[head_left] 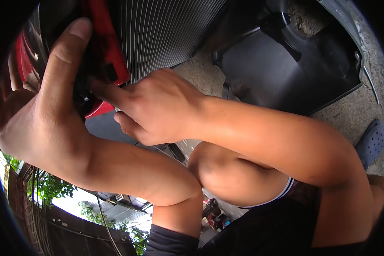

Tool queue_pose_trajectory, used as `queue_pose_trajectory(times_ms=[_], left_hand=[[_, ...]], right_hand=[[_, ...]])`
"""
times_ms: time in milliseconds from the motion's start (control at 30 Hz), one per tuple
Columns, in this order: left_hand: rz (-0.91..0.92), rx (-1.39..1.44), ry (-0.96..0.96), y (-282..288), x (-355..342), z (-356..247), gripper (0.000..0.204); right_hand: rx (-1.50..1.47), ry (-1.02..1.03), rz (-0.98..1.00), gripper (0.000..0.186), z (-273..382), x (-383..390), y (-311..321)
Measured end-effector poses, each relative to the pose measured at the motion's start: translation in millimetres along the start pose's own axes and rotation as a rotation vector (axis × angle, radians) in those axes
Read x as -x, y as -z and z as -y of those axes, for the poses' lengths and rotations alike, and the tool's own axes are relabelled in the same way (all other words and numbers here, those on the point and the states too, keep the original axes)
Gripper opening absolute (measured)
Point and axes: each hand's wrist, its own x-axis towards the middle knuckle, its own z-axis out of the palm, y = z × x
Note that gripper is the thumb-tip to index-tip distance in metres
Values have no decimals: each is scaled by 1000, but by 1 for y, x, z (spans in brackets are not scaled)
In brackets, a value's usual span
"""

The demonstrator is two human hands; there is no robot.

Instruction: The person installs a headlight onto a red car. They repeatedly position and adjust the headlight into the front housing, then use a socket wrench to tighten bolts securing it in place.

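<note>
My left hand (51, 98) grips a red and black vehicle body panel (111, 47) at the upper left. Its thumb lies along the dark side, and the fingers bend round beyond, partly in shadow. My right hand (160, 109) reaches across to the same panel, the index finger extended into a dark recess beside a small shiny fitting (86, 98). The other right fingers are curled. Whatever the right fingertip touches is lost in the shadow.
A finned radiator-like panel (166, 30) rises just beyond my hands. Farther right, a large black plastic moulded shield (260, 68) stands over the concrete floor (341, 106). My bent knee (230, 175) is below my right forearm, and a blue clog (371, 143) shows at the right.
</note>
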Motion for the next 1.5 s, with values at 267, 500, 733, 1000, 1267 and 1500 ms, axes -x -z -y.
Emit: queue_pose_trajectory(times_ms=[267,500,733,1000,1267,1500], left_hand=[[-4,11,11,-5,-4,-4,45],[-81,-36,153,-13,-3,-27,47],[-122,27,104,-36,10,-23,59],[-188,172,143,-59,26,-36,62],[-103,4,158,-40,37,-6,69],[-284,-269,726,31,88,72,73]], right_hand=[[-29,-207,-219,24,-6,-30,-7],[6,-56,-113,22,-24,-49,2],[-148,-155,-257,43,-35,-21,7],[-806,-455,-262,47,-39,-21,5],[-625,-589,-243,29,-38,-24,23],[-365,-326,-624,30,-30,-24,85]])
